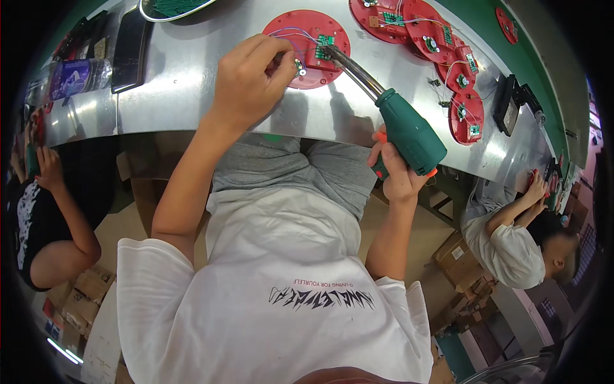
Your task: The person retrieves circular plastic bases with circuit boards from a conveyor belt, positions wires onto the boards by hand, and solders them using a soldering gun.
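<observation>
We have a red disc (pixel 309 59) on the metal surface (pixel 179 96); the tip of a green soldering gun (pixel 409 131) is at its circuit board (pixel 325 42). Our left hand (pixel 251 73) pinches a thin strand (pixel 306 50), fingers closed; our right hand (pixel 401 173) wraps its fingers round the gun; more red discs (pixel 422 29) lie rightward

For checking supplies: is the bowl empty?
Not empty: green pieces lie in the bowl. How full, cannot tell: the picture cuts it off.

One disc (pixel 311 56) lies between the bowl (pixel 163 20) and overlapping discs (pixel 419 27).
</observation>
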`<state>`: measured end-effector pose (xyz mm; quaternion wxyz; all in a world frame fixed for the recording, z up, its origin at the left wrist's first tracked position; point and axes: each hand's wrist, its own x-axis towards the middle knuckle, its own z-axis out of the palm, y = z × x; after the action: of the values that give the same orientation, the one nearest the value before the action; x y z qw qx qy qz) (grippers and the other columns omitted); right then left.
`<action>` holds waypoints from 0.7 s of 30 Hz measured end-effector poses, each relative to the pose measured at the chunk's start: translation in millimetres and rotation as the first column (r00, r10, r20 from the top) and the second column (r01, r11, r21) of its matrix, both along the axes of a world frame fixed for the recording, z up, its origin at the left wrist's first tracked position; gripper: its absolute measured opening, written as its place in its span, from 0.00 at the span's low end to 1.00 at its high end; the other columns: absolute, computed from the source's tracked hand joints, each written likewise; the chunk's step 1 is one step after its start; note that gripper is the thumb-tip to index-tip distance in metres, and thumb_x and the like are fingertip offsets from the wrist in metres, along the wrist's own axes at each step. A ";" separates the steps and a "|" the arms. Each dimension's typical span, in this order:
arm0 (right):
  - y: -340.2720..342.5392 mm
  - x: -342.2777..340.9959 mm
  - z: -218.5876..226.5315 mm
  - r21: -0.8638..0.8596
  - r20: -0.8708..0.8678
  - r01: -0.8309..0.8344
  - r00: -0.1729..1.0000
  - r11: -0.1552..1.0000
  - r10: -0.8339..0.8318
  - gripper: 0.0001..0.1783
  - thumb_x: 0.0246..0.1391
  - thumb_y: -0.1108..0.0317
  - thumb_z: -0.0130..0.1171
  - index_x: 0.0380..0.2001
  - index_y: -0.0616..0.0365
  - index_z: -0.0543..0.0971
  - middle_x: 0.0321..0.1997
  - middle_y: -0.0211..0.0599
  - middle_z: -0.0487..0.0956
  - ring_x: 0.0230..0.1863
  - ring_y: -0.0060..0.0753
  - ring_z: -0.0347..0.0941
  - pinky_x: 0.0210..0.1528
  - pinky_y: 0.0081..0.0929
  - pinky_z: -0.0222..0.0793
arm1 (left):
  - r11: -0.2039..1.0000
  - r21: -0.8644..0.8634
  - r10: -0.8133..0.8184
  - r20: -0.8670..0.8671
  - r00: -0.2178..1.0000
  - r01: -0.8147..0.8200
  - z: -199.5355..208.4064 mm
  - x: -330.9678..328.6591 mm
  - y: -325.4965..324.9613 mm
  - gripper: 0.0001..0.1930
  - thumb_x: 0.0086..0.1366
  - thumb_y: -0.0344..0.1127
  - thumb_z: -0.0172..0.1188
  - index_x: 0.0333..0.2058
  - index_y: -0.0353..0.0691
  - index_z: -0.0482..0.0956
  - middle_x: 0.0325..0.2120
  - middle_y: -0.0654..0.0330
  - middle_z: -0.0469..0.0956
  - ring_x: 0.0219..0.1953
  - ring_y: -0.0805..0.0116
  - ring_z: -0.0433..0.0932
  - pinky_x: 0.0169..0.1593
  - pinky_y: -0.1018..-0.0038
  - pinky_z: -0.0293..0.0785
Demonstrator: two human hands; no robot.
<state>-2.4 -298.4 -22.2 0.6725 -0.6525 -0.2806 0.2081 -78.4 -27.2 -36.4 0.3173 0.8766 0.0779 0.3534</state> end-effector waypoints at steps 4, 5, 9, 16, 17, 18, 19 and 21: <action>0.2 0.4 -1.3 0.011 -0.028 -0.007 1.000 1.000 0.007 0.17 0.57 0.75 0.57 0.50 0.69 0.75 0.39 0.45 0.78 0.21 0.30 0.73 0.23 0.25 0.68 | 0.999 -0.031 0.011 -0.030 0.999 -0.012 3.4 -0.7 -0.7 0.03 0.57 0.25 0.64 0.31 0.33 0.80 0.25 0.57 0.79 0.24 0.65 0.80 0.28 0.72 0.77; -0.1 1.2 -1.2 0.010 -0.029 -0.007 1.000 1.000 0.007 0.17 0.57 0.75 0.57 0.50 0.69 0.75 0.39 0.45 0.78 0.21 0.30 0.73 0.23 0.25 0.68 | 1.000 -0.025 0.006 -0.025 1.000 -0.006 3.7 -0.5 -0.3 0.03 0.57 0.25 0.64 0.31 0.33 0.80 0.25 0.57 0.79 0.24 0.65 0.80 0.28 0.72 0.77; 9.5 1.6 7.7 0.037 -0.071 0.031 0.997 0.999 -0.028 0.15 0.55 0.76 0.57 0.45 0.71 0.76 0.32 0.43 0.78 0.19 0.28 0.73 0.21 0.24 0.67 | 1.000 -0.023 -0.001 -0.017 1.000 0.001 3.2 -0.6 -0.4 0.03 0.57 0.25 0.64 0.31 0.34 0.80 0.25 0.56 0.80 0.24 0.65 0.80 0.28 0.72 0.77; 8.2 1.2 1.3 0.162 -0.174 0.113 0.981 0.980 -0.085 0.22 0.54 0.75 0.57 0.53 0.72 0.73 0.42 0.53 0.81 0.20 0.32 0.74 0.23 0.26 0.69 | 0.999 -0.039 0.005 -0.033 0.999 -0.007 3.2 -1.2 -0.5 0.03 0.56 0.26 0.63 0.31 0.34 0.80 0.25 0.57 0.80 0.25 0.65 0.81 0.29 0.72 0.78; 5.7 2.3 -0.9 0.163 -0.174 0.112 0.981 0.980 -0.083 0.22 0.54 0.75 0.57 0.53 0.72 0.73 0.42 0.53 0.81 0.20 0.32 0.74 0.23 0.26 0.69 | 1.000 -0.026 -0.007 -0.022 1.000 0.007 1.6 -0.5 0.5 0.04 0.57 0.26 0.64 0.32 0.34 0.81 0.25 0.58 0.80 0.24 0.67 0.80 0.29 0.74 0.76; 2.4 5.6 -2.7 0.195 -0.166 0.112 0.983 0.974 -0.080 0.25 0.55 0.74 0.58 0.56 0.72 0.71 0.44 0.54 0.81 0.21 0.33 0.75 0.24 0.27 0.70 | 1.000 -0.012 -0.018 -0.011 1.000 0.018 0.4 -0.5 1.5 0.04 0.59 0.26 0.65 0.33 0.35 0.81 0.26 0.58 0.80 0.23 0.69 0.79 0.28 0.76 0.74; 0.0 8.7 -4.0 0.227 -0.157 0.112 0.985 0.967 -0.077 0.27 0.55 0.73 0.58 0.58 0.72 0.69 0.46 0.56 0.80 0.21 0.35 0.75 0.24 0.29 0.71 | 1.000 -0.011 -0.015 -0.010 1.000 0.015 -0.1 -0.8 1.8 0.04 0.59 0.26 0.65 0.33 0.35 0.81 0.26 0.58 0.80 0.23 0.69 0.79 0.28 0.76 0.74; -2.0 11.7 -6.6 0.232 -0.135 0.116 0.987 0.966 -0.086 0.26 0.56 0.71 0.58 0.57 0.72 0.70 0.45 0.55 0.80 0.21 0.36 0.76 0.24 0.29 0.72 | 1.000 -0.008 -0.013 -0.006 1.000 0.013 -1.0 -0.2 1.6 0.04 0.59 0.26 0.65 0.33 0.35 0.81 0.26 0.58 0.80 0.23 0.69 0.79 0.28 0.77 0.74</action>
<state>9.3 -300.3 -28.8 0.7720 -0.5661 -0.2276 0.1784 -78.6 -25.6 -37.3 0.3225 0.8770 0.0748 0.3483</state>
